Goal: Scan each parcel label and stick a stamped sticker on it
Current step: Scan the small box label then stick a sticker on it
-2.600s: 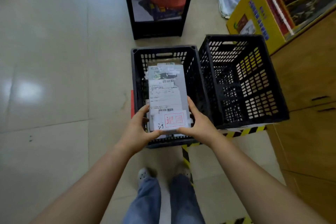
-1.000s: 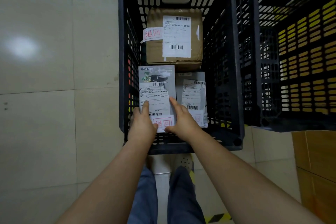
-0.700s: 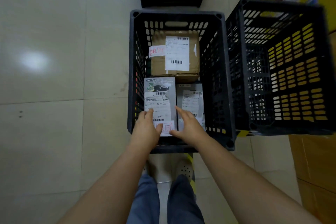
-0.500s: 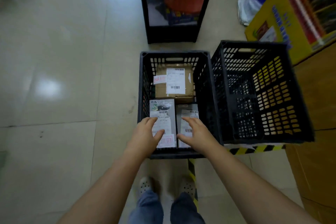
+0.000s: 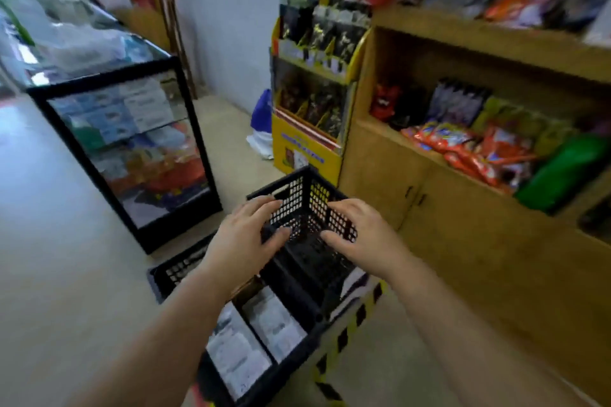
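Observation:
Two grey parcels with white labels, one [image 5: 236,357] beside the other [image 5: 276,324], lie flat in a black crate [image 5: 172,271] on the floor below me. My left hand [image 5: 248,235] and my right hand [image 5: 360,235] hover in the air above the crates, fingers spread and relaxed, holding nothing. Behind them stands a second black crate [image 5: 307,195]; its inside is too dark and blurred to read. The view is motion-blurred. No scanner or sticker sheet shows.
A black-framed glass display case [image 5: 132,149] stands at the left. A yellow cardboard display stand [image 5: 310,99] and a wooden shelf unit [image 5: 479,155] with snack packets fill the right. Yellow-black tape [image 5: 350,334] runs along the floor by the crates.
My hands let go of the grey parcel, left it in the crate and rose into the air. The view swung up from the crates to the shop.

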A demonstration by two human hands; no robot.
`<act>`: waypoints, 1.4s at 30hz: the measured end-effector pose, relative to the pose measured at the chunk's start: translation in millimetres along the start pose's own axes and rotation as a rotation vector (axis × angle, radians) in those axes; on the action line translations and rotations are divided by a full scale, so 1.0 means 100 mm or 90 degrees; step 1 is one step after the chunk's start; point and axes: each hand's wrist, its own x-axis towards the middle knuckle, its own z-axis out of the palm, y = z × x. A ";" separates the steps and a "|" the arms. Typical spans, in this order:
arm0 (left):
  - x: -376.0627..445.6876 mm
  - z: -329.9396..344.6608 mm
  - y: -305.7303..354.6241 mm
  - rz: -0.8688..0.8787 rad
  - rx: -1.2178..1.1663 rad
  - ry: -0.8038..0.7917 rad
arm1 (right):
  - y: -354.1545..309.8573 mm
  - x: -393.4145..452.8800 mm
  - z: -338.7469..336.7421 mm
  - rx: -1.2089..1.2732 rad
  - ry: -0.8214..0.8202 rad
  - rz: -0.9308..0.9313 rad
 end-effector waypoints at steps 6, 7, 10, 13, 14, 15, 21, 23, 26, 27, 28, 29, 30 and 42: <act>0.21 0.21 1.30 0.269 -0.079 -0.053 | 0.21 -1.42 -0.89 -0.084 0.197 0.211; 0.19 0.28 1.58 0.310 -0.094 -0.067 | 0.26 -1.73 -1.02 -0.104 0.237 0.250; -0.01 0.55 2.47 0.448 -0.134 -0.120 | 0.40 -2.73 -1.32 -0.152 0.354 0.346; -0.43 0.87 3.37 0.576 -0.180 -0.183 | 0.48 -3.81 -1.47 -0.180 0.425 0.473; -0.62 0.97 3.66 0.616 -0.197 -0.198 | 0.48 -4.16 -1.49 -0.188 0.453 0.511; -0.83 1.06 3.94 0.657 -0.212 -0.213 | 0.48 -4.51 -1.48 -0.191 0.482 0.546; -2.37 1.53 5.37 0.830 -0.280 -0.348 | 0.29 -6.55 -1.34 -0.160 0.609 0.776; -2.88 1.66 5.73 0.867 -0.284 -0.397 | 0.22 -7.14 -1.26 -0.132 0.642 0.851; -3.56 1.89 6.20 0.924 -0.289 -0.443 | 0.17 -7.90 -1.13 -0.105 0.669 0.922; -3.76 1.97 6.34 0.940 -0.288 -0.458 | 0.16 -8.12 -1.09 -0.095 0.682 0.936; -3.94 2.06 6.48 0.955 -0.286 -0.474 | 0.16 -8.32 -1.07 -0.087 0.694 0.949; -4.12 2.13 6.59 0.967 -0.282 -0.493 | 0.15 -8.50 -1.04 -0.077 0.702 0.966; -4.28 2.20 6.70 0.979 -0.279 -0.508 | 0.16 -8.66 -1.01 -0.077 0.705 0.987; -5.24 3.19 7.83 1.089 -0.214 -0.688 | 0.95 -9.83 -0.74 0.022 0.687 1.214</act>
